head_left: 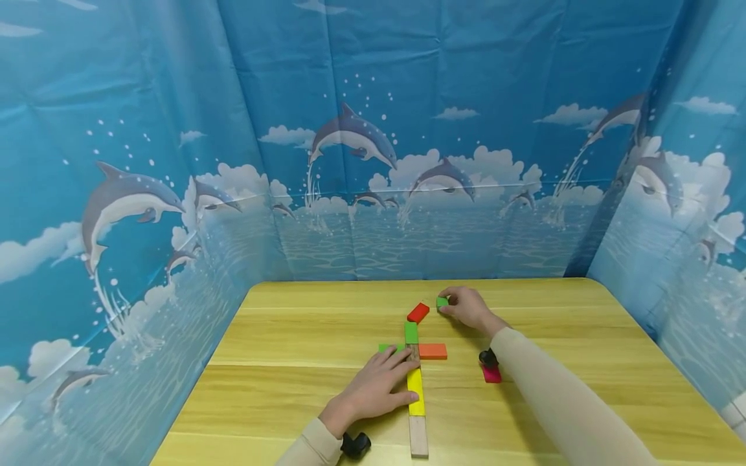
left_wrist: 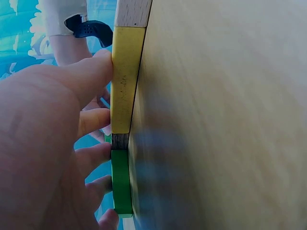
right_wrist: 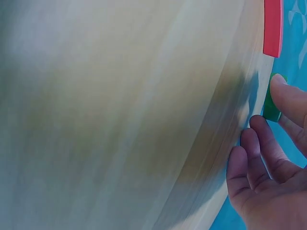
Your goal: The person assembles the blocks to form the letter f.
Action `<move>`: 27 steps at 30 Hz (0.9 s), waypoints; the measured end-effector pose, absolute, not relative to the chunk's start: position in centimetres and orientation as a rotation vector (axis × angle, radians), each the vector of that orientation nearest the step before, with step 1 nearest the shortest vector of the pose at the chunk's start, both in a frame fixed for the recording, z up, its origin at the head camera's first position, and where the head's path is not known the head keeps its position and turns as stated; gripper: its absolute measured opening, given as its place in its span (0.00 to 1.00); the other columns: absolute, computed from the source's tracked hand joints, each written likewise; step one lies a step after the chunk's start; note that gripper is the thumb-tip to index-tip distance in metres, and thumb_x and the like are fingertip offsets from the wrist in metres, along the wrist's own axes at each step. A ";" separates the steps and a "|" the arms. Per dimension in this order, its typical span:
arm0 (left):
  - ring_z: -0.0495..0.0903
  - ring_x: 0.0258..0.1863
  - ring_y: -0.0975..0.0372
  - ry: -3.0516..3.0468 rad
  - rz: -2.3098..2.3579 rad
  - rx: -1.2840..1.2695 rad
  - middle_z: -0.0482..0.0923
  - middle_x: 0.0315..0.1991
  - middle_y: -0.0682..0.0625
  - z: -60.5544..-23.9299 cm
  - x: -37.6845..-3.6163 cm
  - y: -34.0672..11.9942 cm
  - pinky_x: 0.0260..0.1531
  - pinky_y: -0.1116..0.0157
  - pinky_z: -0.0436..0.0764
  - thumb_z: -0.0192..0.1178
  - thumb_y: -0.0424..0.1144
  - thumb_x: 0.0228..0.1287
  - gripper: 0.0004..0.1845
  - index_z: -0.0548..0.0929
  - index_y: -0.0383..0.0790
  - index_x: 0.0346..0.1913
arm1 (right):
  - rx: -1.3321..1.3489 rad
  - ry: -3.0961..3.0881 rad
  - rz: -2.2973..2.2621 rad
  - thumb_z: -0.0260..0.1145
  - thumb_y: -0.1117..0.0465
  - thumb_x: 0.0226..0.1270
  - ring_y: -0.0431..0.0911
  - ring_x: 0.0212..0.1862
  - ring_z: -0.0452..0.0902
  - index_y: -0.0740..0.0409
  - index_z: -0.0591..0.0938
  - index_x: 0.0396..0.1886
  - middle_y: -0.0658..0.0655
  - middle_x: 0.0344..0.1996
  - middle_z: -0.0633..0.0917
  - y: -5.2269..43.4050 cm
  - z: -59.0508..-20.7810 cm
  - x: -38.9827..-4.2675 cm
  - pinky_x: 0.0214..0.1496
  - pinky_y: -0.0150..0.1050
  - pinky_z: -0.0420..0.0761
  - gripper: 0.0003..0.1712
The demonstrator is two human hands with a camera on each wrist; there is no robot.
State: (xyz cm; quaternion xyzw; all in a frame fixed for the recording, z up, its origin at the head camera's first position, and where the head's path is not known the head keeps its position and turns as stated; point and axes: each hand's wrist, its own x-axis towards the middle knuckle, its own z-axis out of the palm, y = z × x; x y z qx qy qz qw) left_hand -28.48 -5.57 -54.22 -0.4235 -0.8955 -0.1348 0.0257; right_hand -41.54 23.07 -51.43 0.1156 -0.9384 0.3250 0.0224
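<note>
1. Yellow wood-grain tabletop, rounded far corners: pale wooden block nearest me, flat yellow rectangular block end-on beyond.
2. My left hand: fingers spread, thumb touching yellow block.
3. My right hand: pinching small green block near table's far edge, right of red rectangular block.
4. Room: creased blue dolphin-print cloth, left, back, right.

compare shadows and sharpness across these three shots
Head view: bright and mostly crisp, with a soft shadow beside the right sleeve; left wrist view: dimmer, with blurred dark bands on the tabletop near the yellow block; right wrist view: broad shadow, tabletop grain looks soft.
</note>
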 end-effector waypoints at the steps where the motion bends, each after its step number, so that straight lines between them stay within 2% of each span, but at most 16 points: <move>1: 0.45 0.69 0.52 -2.770 -0.415 -1.308 0.44 0.71 0.55 -54.2 -28.5 -5.6 0.62 0.47 0.52 0.41 0.65 0.63 0.34 0.54 0.59 0.70 | 0.364 -2.909 1.004 0.65 0.56 0.60 0.45 0.34 0.74 0.53 0.77 0.54 0.55 0.38 0.79 23.0 -51.4 -41.6 0.33 0.41 0.76 0.22; 4: 0.44 0.69 0.52 -2.777 -0.411 -1.305 0.44 0.71 0.55 -54.2 -28.5 -5.6 0.62 0.47 0.52 0.41 0.65 0.63 0.34 0.53 0.59 0.70 | 0.343 -2.919 1.011 0.65 0.56 0.60 0.44 0.31 0.74 0.52 0.77 0.55 0.54 0.37 0.79 22.8 -51.5 -41.6 0.32 0.39 0.76 0.22; 9: 0.44 0.69 0.52 -2.774 -0.409 -1.307 0.43 0.71 0.56 -54.1 -28.4 -5.5 0.62 0.47 0.52 0.41 0.65 0.63 0.34 0.54 0.59 0.70 | 0.323 -2.930 1.010 0.66 0.56 0.59 0.44 0.34 0.74 0.50 0.77 0.54 0.52 0.36 0.79 22.4 -51.7 -41.9 0.34 0.39 0.76 0.22; 17: 0.45 0.69 0.52 -2.780 -0.408 -1.310 0.43 0.71 0.56 -54.0 -28.3 -5.4 0.62 0.47 0.52 0.41 0.64 0.63 0.33 0.54 0.59 0.70 | 0.380 -2.939 0.913 0.67 0.57 0.57 0.45 0.35 0.73 0.53 0.79 0.51 0.53 0.35 0.79 21.9 -51.9 -42.3 0.35 0.41 0.75 0.20; 27: 0.44 0.69 0.52 -2.793 -0.391 -1.300 0.42 0.71 0.56 -54.2 -28.4 -5.5 0.62 0.47 0.51 0.40 0.65 0.63 0.34 0.53 0.60 0.70 | 0.378 -2.926 0.914 0.67 0.58 0.57 0.45 0.35 0.73 0.55 0.79 0.52 0.55 0.36 0.78 21.3 -51.9 -42.2 0.36 0.42 0.75 0.21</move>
